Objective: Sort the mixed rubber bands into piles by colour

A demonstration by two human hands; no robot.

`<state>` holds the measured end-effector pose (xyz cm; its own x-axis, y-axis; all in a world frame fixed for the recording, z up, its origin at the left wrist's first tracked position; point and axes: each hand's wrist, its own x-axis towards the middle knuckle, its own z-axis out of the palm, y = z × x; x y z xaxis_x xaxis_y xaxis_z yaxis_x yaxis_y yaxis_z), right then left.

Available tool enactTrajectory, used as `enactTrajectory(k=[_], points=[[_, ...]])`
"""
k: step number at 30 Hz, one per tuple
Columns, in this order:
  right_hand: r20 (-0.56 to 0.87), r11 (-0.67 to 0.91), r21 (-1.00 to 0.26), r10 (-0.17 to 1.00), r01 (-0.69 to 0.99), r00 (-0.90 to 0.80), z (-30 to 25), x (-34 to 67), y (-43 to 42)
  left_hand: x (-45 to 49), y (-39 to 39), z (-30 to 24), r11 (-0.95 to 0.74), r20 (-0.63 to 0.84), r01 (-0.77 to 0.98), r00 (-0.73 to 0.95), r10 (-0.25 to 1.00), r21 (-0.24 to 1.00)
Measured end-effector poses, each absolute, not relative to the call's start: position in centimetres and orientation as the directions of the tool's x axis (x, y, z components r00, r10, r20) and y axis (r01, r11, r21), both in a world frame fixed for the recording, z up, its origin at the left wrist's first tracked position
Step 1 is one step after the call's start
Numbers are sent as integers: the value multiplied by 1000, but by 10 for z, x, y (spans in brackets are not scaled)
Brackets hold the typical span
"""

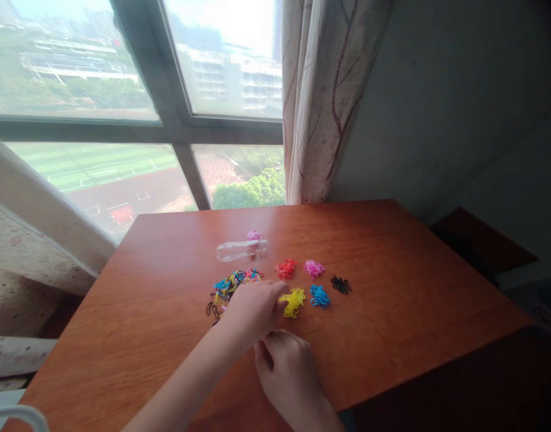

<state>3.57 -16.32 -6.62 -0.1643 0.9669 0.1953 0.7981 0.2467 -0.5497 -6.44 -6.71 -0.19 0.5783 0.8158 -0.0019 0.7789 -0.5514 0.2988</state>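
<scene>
You seem to sort colours: left hand (259,300) at yellow bands (295,303), right hand (289,363) nearer; I cannot tell either grip. Next calls for separating mixed bands (230,284), left.

Mixed pile of small loops (232,285) sprawling loose at left! Red heap (286,268) and pink heap (313,269) sit farther off, yellow heap (295,302) and blue heap (319,296) nearer; rightmost, the black heap (340,284)!
</scene>
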Motion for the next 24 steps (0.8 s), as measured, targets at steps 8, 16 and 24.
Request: enactTrajectory(k=[8, 16, 24], points=[[192, 149, -503, 980, 851, -58, -60, 35, -164, -122, -85, -4, -409, 32, 844, 425, 905, 347], [99, 6, -286, 995, 958, 23, -53, 37, -158, -155, -115, -24, -329, 133, 838, 302, 944, 435], [111, 48, -342, 994, 939, -10, -56, 38, -157, -162, -134, -43, -342, 249, 801, 247, 936, 492]])
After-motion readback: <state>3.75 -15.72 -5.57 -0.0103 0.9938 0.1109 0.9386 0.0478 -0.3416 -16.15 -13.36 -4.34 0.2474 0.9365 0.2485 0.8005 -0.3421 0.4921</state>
